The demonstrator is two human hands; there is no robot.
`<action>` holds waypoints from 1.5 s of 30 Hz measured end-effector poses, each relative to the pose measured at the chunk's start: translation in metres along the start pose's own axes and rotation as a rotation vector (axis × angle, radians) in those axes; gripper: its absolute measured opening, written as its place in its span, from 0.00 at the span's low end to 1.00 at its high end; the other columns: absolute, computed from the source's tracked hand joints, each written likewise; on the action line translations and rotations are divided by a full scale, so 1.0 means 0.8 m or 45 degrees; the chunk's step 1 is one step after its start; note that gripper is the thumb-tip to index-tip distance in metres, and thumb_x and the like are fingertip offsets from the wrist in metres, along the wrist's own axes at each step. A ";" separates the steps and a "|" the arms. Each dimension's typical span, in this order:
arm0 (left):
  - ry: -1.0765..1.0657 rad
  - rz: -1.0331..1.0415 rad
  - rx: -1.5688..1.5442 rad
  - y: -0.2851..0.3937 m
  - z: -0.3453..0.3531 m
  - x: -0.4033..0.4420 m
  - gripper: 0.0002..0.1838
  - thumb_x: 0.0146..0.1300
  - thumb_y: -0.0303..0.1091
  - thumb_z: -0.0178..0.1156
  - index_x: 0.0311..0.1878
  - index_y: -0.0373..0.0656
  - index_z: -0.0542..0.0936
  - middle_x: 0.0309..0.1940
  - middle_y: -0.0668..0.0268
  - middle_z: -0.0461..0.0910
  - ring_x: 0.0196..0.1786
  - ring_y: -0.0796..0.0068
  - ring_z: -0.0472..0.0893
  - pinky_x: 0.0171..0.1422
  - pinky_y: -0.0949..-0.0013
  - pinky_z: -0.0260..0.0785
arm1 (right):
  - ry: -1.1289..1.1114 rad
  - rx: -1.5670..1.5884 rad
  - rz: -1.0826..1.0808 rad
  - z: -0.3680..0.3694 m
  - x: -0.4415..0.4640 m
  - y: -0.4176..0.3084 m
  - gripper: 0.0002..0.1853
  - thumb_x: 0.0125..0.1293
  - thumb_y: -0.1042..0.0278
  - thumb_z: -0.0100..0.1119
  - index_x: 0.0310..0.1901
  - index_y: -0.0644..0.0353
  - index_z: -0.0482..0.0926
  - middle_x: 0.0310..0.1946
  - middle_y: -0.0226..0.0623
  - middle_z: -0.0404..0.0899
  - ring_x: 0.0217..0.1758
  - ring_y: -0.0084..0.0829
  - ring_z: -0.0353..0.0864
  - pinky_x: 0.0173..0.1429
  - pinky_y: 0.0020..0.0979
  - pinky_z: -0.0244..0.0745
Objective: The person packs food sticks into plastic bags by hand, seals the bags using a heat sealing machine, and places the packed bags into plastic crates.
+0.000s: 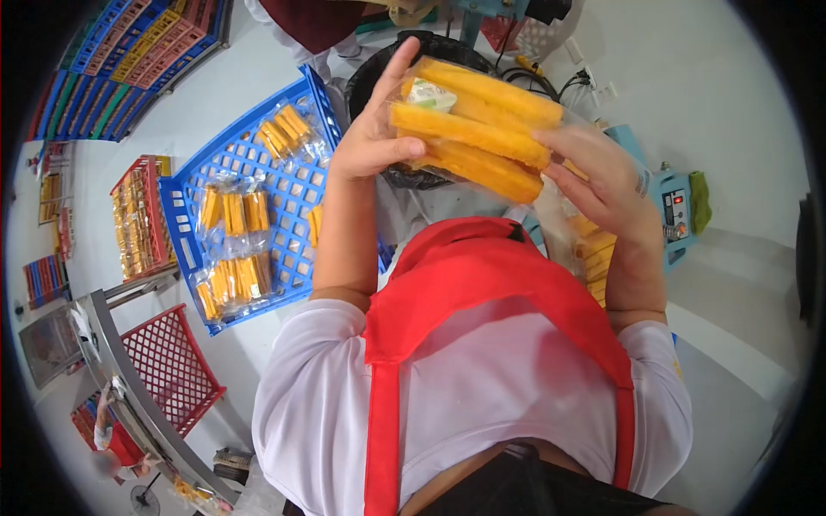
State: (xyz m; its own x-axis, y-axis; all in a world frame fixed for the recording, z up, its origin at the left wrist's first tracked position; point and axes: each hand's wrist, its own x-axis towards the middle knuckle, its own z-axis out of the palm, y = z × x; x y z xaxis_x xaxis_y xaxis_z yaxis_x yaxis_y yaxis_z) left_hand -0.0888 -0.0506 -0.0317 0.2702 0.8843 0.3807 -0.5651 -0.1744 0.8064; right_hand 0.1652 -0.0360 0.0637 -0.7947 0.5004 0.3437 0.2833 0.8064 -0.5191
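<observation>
A clear plastic bag of yellow sticks (482,116) is held up between my two hands, with a small white and green packet (432,95) inside it. My left hand (379,129) grips the bag's left end, its thumb in front and its index finger stretched upward. On the right end, my right hand (598,172) pinches the plastic between thumb and fingers. To the left, a blue plastic crate (297,193) holds several similar packed bags (234,211). More yellow sticks (595,258) lie partly hidden beneath my right forearm.
Behind the bag is a black-lined bin (366,77). A light-blue machine (677,206) with a control panel stands at the right. Stacked crates (129,52), a red crate (176,365) and a metal table edge (155,413) lie left. Other people appear at top and lower left.
</observation>
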 end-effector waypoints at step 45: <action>0.304 0.126 -0.142 -0.015 0.005 0.004 0.40 0.44 0.33 0.62 0.61 0.37 0.55 0.53 0.59 0.64 0.56 0.67 0.65 0.61 0.67 0.56 | -0.024 0.347 0.107 -0.003 -0.003 0.018 0.16 0.50 0.82 0.56 0.44 0.65 0.75 0.38 0.39 0.74 0.40 0.27 0.73 0.41 0.25 0.70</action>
State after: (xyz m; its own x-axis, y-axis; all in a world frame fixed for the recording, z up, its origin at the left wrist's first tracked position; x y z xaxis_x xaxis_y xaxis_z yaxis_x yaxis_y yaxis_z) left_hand -0.0782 -0.0477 -0.0386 0.0254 0.9448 0.3267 -0.6657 -0.2278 0.7106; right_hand 0.1723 -0.0249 0.0572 -0.7850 0.5540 0.2772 0.1958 0.6465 -0.7374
